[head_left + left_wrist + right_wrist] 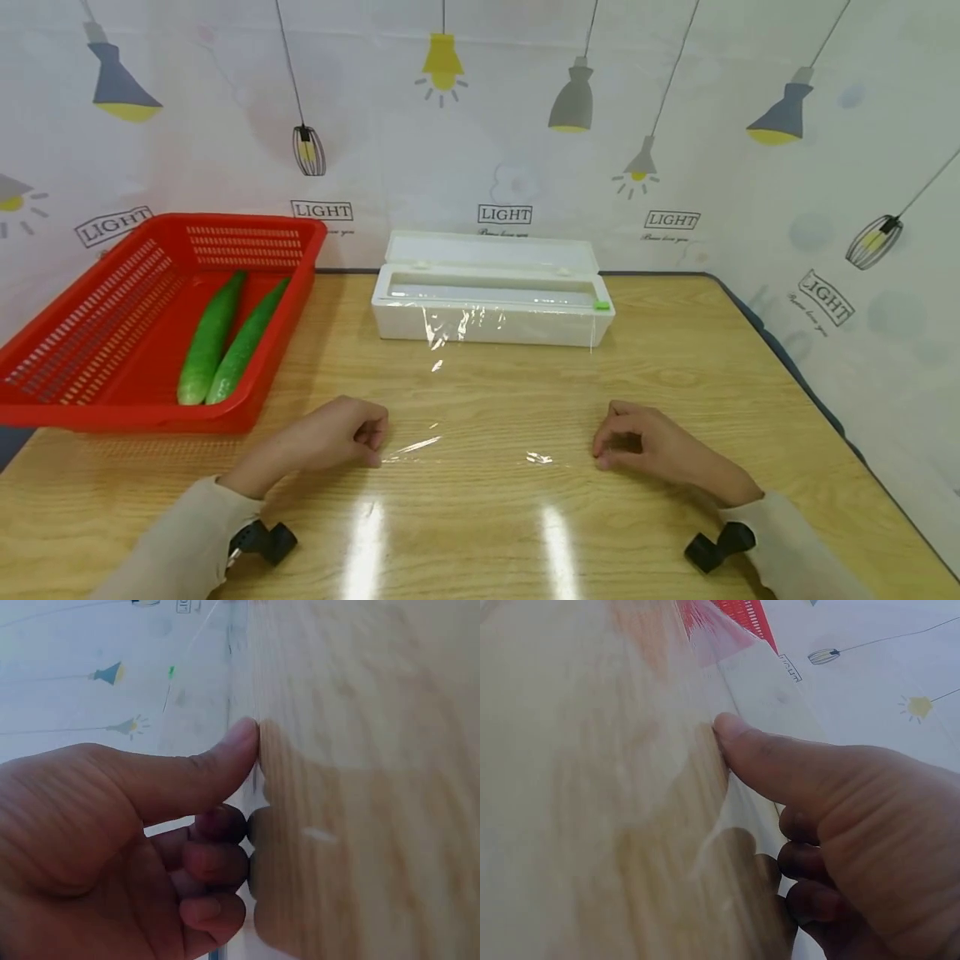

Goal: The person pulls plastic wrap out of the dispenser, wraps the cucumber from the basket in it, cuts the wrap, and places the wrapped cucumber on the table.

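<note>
Both hands are down on the wooden surface (675, 350), each with its fingers curled under and the thumb laid forward, and between them runs the near edge of a sheet of cling film (480, 400). The left hand (337, 433) has a closed grip, thumb pressed against the curled fingers at the film's left corner; the right hand (652, 450) does the same at the right corner. From the wrist views the thumbs sit tight on the fingers, and I'd say each pinches the film's edge, though the film is so clear that the actual hold is hard to make out. The sheet runs from the hands away to the white dispenser box (491, 304), which lies across the far middle of the surface with its lid tipped back and a small green slider (602, 306) at its right end. The film looks still joined to the box, so by my reckoning a length is drawn out and laid flat but not cut free. To the far left sits a red basket (90, 392) with two cucumbers (221, 337) lying side by side in it, untouched and well apart from the film; no wrapping has started. Behind it all hangs a backdrop (480, 125) printed with lamps.
</note>
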Demonstrator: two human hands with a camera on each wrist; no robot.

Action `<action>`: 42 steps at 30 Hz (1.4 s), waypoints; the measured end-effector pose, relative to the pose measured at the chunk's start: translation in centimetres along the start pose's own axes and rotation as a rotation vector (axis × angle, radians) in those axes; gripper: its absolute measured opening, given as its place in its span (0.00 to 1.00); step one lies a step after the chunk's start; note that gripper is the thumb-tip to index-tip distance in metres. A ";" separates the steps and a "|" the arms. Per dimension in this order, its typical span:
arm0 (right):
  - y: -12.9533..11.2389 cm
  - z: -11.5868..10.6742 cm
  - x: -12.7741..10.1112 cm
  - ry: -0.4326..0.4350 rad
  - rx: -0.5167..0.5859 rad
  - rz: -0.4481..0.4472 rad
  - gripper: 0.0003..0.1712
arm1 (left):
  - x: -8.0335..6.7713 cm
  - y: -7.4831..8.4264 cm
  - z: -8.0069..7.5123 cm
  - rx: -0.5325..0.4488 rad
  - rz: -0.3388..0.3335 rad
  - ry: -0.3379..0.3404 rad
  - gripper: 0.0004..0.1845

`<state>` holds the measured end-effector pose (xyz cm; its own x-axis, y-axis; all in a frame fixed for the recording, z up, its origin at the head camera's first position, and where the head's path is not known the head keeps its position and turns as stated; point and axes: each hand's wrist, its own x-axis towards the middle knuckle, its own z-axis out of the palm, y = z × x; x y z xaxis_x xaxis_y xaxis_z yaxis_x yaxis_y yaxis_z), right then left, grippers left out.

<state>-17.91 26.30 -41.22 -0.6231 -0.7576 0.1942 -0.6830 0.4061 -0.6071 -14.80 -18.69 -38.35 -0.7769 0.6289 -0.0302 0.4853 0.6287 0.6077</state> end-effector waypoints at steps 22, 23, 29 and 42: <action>-0.1 0.0 -0.1 0.010 0.022 -0.047 0.11 | -0.8 0.9 -1.4 -0.017 -0.051 0.005 0.14; -0.5 0.0 0.0 0.011 0.028 -0.054 0.12 | -1.0 1.1 -1.9 -0.020 -0.058 0.030 0.13; -2.7 -0.5 0.5 0.022 0.047 -0.069 0.12 | -2.1 2.5 -5.2 0.005 -0.127 0.266 0.09; -2.6 -0.6 0.5 0.027 0.044 -0.117 0.13 | -3.4 1.5 -9.7 -0.064 -0.308 0.977 0.17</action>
<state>-16.61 25.17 -39.11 -0.5508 -0.7840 0.2863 -0.7347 0.2927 -0.6120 -15.31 -24.33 -29.65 -0.8651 -0.2207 0.4504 0.2099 0.6564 0.7247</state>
